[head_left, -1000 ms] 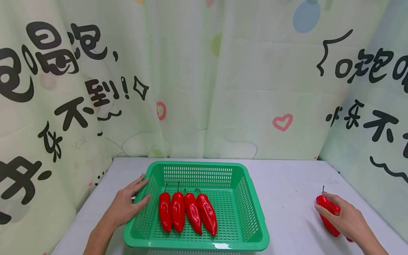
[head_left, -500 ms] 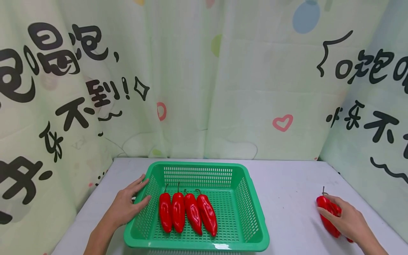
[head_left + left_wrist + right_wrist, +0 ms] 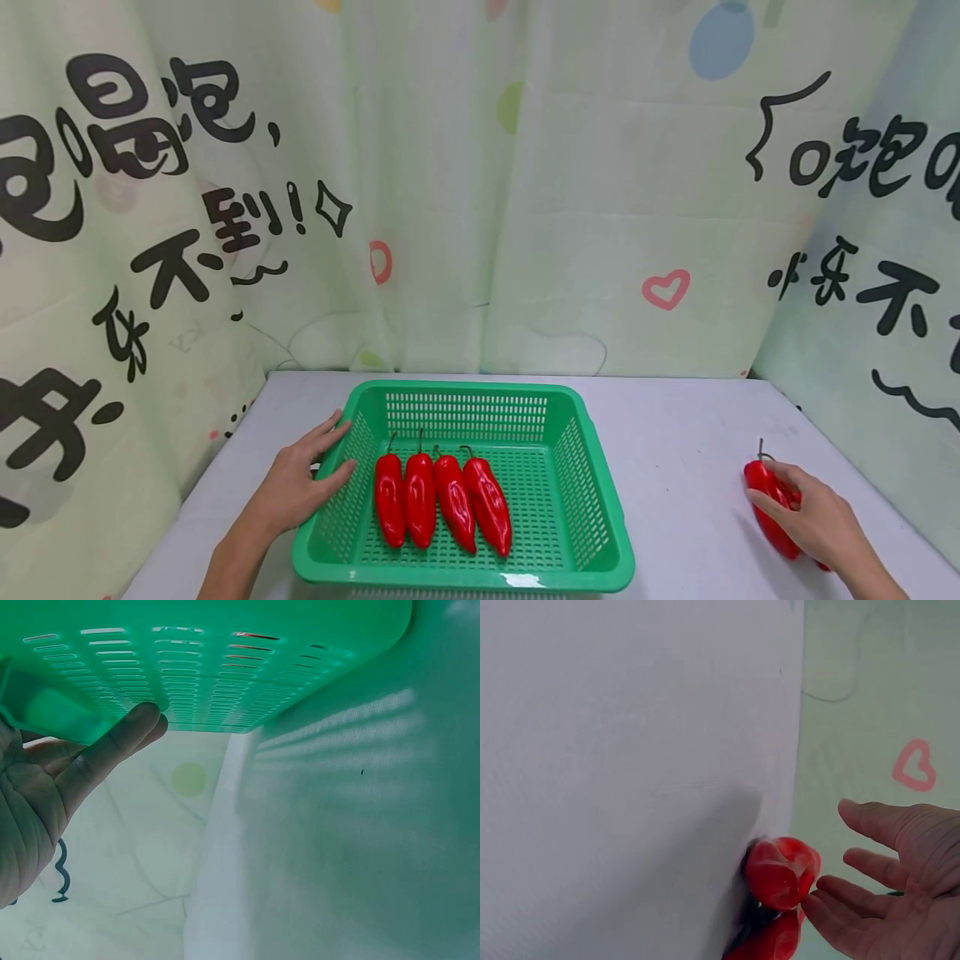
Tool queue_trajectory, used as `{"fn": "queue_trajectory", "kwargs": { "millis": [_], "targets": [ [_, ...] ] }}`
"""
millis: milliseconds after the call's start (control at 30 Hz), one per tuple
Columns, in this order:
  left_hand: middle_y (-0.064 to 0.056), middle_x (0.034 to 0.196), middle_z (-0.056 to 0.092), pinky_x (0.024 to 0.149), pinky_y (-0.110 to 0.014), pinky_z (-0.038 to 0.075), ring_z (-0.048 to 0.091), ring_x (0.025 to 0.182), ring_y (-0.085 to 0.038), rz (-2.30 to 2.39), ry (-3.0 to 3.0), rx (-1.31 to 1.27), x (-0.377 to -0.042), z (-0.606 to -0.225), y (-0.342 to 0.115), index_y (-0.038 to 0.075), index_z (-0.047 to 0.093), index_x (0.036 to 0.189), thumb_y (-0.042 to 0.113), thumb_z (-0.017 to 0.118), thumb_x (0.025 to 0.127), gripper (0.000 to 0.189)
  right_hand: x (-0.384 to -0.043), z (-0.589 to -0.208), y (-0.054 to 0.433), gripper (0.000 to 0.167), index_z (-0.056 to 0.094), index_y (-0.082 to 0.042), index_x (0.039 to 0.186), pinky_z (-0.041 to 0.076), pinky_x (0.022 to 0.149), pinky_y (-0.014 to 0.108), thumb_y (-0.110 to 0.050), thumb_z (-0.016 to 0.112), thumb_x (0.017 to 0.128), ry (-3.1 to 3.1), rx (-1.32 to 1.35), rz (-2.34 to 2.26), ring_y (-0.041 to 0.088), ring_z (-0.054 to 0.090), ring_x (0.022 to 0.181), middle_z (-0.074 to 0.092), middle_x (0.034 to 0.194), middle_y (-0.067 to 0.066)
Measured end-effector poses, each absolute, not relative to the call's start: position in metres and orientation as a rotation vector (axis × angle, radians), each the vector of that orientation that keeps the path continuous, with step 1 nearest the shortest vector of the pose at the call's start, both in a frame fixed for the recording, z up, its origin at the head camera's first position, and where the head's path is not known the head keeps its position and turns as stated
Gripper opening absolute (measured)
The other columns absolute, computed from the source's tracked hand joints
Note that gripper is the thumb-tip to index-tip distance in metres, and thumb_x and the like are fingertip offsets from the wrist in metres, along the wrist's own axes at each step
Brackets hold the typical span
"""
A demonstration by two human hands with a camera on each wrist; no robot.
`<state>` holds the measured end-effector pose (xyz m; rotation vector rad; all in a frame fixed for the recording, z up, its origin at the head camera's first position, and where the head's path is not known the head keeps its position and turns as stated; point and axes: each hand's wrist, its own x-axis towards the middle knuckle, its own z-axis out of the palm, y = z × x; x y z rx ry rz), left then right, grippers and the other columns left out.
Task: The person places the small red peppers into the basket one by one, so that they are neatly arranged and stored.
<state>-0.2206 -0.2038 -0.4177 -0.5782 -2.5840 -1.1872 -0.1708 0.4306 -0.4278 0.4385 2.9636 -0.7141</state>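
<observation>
A green plastic basket (image 3: 450, 577) stands on the white table with several glossy red peppers (image 3: 452, 504) lying side by side in it, stems toward the back. My left hand (image 3: 296, 487) rests at the basket's left side, fingers fairly straight at the rim. In the left wrist view, a fingertip lies against the slotted outer wall (image 3: 180, 656). At the right, my right hand (image 3: 817, 517) is over more red peppers (image 3: 761, 477) on the table. In the right wrist view, the thumb stands apart from the pepper (image 3: 780, 874), with the lower fingertips right at its side.
The white table (image 3: 675, 467) extends between the basket and the peppers at the right. Pale green curtains (image 3: 570, 208) with dark lettering hang behind it and along both sides.
The fingers of my right hand have drawn back very slightly over the pepper. My left hand and the basket stay in place.
</observation>
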Motion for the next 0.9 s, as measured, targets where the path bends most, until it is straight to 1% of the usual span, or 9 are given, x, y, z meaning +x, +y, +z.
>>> {"fn": "queue_trajectory", "kwargs": {
  "millis": [200,400,533,733,900],
  "targets": [
    [-0.028,0.154,0.044,0.076,-0.040,0.062,0.069,0.109,-0.041,-1.190,-2.575,-0.583,-0.221,-0.419,-0.204,-0.010,0.054,0.142,0.009,0.074,0.091,0.057,-0.172,-0.431,0.431,0.086,0.031,0.015,0.146,0.061,0.072,0.052,-0.035,0.075,0.092,2.965,0.423,-0.723,0.061,0.038,0.113,0.038,0.130,0.046],
    [-0.028,0.154,0.043,0.076,-0.040,0.063,0.070,0.108,-0.042,-1.202,-2.574,-0.580,-0.222,-0.419,-0.204,-0.010,0.054,0.142,0.009,0.074,0.091,0.058,-0.177,-0.439,0.431,0.090,0.033,0.017,0.144,0.062,0.073,0.052,-0.031,0.083,0.086,2.953,0.434,-0.730,0.061,0.040,0.114,0.041,0.127,0.046],
    [-0.028,0.154,0.044,0.076,-0.042,0.063,0.070,0.107,-0.042,-1.195,-2.580,-0.570,-0.222,-0.419,-0.203,-0.010,0.054,0.142,0.009,0.074,0.091,0.058,-0.179,-0.443,0.431,0.091,0.034,0.018,0.142,0.061,0.076,0.054,-0.031,0.085,0.084,2.961,0.424,-0.717,0.061,0.042,0.114,0.042,0.127,0.046],
    [-0.028,0.154,0.044,0.077,-0.043,0.063,0.070,0.108,-0.041,-1.184,-2.587,-0.552,-0.222,-0.419,-0.203,-0.009,0.055,0.142,0.009,0.075,0.091,0.058,-0.180,-0.445,0.429,0.092,0.033,0.018,0.142,0.061,0.076,0.054,-0.031,0.085,0.084,2.941,0.430,-0.715,0.061,0.042,0.114,0.042,0.126,0.047],
    [-0.028,0.154,0.044,0.077,-0.043,0.063,0.070,0.107,-0.041,-1.178,-2.583,-0.558,-0.222,-0.419,-0.203,-0.009,0.055,0.142,0.009,0.075,0.091,0.058,-0.183,-0.449,0.429,0.097,0.031,0.016,0.144,0.061,0.075,0.053,-0.032,0.087,0.081,2.928,0.439,-0.711,0.062,0.043,0.114,0.042,0.127,0.047]
  ]
}}
